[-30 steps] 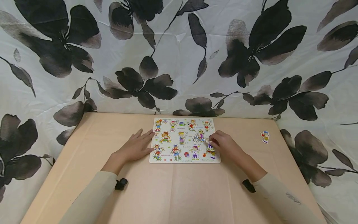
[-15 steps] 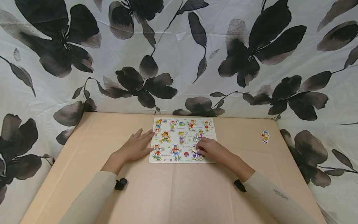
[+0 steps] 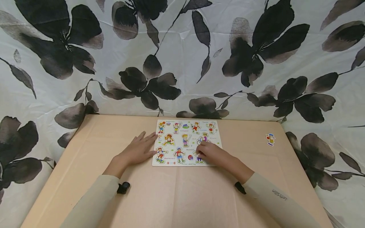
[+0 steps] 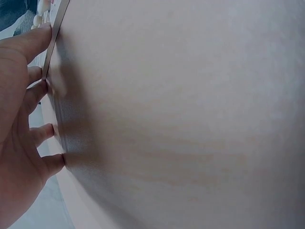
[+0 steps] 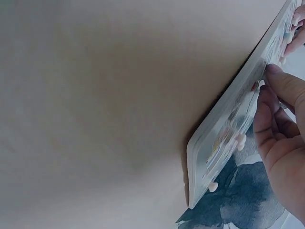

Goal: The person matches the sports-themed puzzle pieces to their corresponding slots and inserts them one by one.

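Note:
A white peg puzzle board [image 3: 171,151] printed with small sports figures lies at the far middle of the table. My left hand [image 3: 135,150] rests along its left side, fingers spread; in the left wrist view its fingertips [image 4: 56,162] touch the board's edge. Over the lower right part of the board, my right hand [image 3: 212,153] pinches a purple-and-white figure puzzle piece [image 3: 199,160] between thumb and fingers. The hand covers the piece's top and the board beside it. Pale knobs [image 5: 240,141] stand up from the board in the right wrist view.
One loose figure piece [image 3: 270,139] lies near the table's right edge. A flower-patterned cloth [image 3: 182,47] hangs behind the beige table [image 3: 199,199]. Each wrist carries a small black device, such as the left one [image 3: 123,187].
The right hand has carried the figure piece left from the board's right edge to the purple figure's place, then shifted slightly further left. The left hand has stayed still.

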Tool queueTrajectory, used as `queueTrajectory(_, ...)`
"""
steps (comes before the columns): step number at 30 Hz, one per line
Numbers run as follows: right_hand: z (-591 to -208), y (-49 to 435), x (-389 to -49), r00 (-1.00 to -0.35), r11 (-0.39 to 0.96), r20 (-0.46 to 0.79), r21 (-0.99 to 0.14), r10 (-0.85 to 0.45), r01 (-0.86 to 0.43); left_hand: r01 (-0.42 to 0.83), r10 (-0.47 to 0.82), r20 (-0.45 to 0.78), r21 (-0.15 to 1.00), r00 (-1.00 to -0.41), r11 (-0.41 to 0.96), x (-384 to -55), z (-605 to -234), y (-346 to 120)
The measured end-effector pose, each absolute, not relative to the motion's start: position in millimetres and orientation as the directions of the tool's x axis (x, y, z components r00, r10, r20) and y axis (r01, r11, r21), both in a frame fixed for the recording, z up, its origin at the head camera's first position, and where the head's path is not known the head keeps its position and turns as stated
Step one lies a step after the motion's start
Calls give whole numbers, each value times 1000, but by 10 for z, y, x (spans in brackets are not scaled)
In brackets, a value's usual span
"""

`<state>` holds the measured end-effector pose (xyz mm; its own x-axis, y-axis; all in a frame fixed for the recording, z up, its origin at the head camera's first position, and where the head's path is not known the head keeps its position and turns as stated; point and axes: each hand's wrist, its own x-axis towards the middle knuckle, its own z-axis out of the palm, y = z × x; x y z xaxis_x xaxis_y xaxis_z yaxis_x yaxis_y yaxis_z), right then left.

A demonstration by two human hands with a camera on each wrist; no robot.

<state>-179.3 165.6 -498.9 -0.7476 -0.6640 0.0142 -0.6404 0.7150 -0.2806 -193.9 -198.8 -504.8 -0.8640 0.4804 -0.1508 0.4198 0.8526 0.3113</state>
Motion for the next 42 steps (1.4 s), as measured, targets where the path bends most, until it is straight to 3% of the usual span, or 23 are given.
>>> queueTrajectory(14, -4879, 1889, -1799, -801, 740, 26, -365, -599, -565, 415, 475, -148, 310, -867, 855, -1938, -5026, -1963)
queueTrajectory(20, -4821, 2264, -1882, -864, 775, 34, -426, -502, -467, 405, 465, -149, 311, -873, 860, -1962, -5038, -1943)
queueTrajectory(28, -4884, 2907, -2006, -895, 785, 191, -432, -402, -445, 393, 454, -157, 310, -877, 866, -1988, -5041, -1918)
queueTrajectory(42, -4985, 3844, -2027, -977, 862, 171, -468, -126, -193, 392, 451, -154, 303, -879, 869, -1974, -5026, -1912)
